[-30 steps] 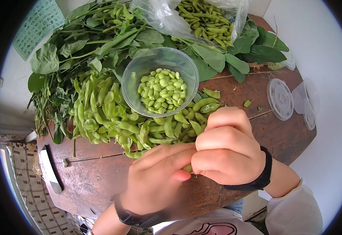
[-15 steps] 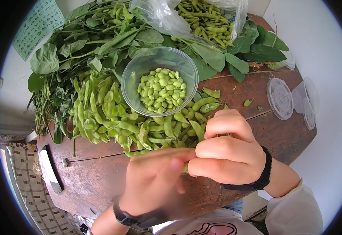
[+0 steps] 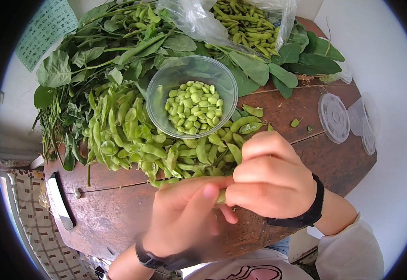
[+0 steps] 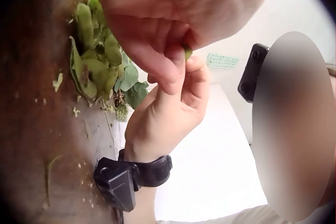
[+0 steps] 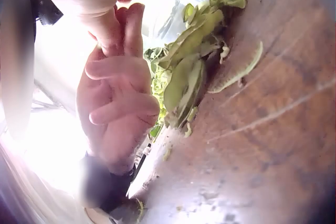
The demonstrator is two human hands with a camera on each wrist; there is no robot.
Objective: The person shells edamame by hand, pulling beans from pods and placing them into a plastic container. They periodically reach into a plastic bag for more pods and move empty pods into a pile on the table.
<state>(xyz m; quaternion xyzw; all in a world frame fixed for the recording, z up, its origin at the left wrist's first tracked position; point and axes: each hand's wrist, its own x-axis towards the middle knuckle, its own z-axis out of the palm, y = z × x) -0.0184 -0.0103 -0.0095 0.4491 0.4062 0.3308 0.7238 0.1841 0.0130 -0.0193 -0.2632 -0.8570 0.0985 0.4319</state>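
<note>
On my side of the bowl point(image 3: 159, 88), closest to me, my left hand point(image 3: 185, 219) and right hand point(image 3: 271, 179) meet above the table point(image 3: 110, 210). They share one pod point(image 3: 220, 197). My left thumb and forefinger pinch one end, the other fingers loosely bent. My right fingers curl tight round the other end. Just past my knuckles a pile point(image 3: 133, 135) of pods touches the bowl's near rim. Beans point(image 3: 194, 107) lie inside the bowl. Lids point(image 3: 334, 116) sit to its right. Leaves point(image 3: 96, 46) and a bag point(image 3: 241, 21) lie behind it.
</note>
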